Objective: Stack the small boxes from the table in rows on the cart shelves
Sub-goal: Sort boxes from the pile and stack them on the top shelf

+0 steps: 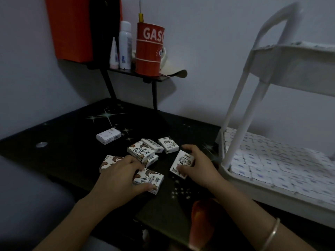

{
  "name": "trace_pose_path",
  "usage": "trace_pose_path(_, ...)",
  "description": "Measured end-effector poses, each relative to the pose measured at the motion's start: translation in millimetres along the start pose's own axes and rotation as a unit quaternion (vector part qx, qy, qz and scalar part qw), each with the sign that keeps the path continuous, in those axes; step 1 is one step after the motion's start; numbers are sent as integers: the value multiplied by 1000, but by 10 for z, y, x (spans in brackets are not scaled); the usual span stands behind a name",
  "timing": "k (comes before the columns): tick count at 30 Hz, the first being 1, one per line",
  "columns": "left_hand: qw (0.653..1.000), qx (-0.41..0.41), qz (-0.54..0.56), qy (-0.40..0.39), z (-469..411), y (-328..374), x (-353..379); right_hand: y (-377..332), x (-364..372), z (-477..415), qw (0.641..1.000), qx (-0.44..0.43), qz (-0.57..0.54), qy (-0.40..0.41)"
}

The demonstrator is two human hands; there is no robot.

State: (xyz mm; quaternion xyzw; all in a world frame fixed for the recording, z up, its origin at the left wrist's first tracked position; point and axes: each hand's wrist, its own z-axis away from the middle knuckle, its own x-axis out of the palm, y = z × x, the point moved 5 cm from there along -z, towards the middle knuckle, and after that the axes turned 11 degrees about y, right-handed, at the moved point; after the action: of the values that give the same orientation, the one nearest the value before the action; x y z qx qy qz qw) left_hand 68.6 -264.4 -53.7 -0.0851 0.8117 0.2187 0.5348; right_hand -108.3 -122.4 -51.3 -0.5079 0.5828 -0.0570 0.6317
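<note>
Several small white boxes with cartoon print lie scattered on the black table (72,153). My left hand (123,171) grips one box (151,180) near the table's front, thumb along its near edge. My right hand (197,165) holds another box (181,163), tilted up on edge, fingers over its top and thumb at its bottom. A loose pile of boxes (143,151) sits between and behind the hands, and one box (108,161) lies partly under my left wrist. A plain white box (108,135) lies apart at the back. The white cart (235,140) stands at the right, its lower shelf (272,163) covered with rows of boxes.
A raised black shelf (145,75) at the back holds a red can marked GASO (149,49), a white spray bottle (125,46) and a small tube. A red and black thing hangs on the wall at upper left. An orange object (201,223) lies near my right forearm.
</note>
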Motion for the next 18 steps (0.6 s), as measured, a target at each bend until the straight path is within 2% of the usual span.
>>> trace_pose_path(7, 998, -21, 60, -17, -103, 196, 5, 10, -258, 275, 990, 1, -139, -27)
trace_pose_path(14, 986, 73, 69, -131, -193, 461, 128, -57, -614, 520, 990, -66, -121, 10)
trace_pose_path(18, 975, 57, 134, -167, -231, 525, 209, -57, -925, 650, 988, -97, -108, 53)
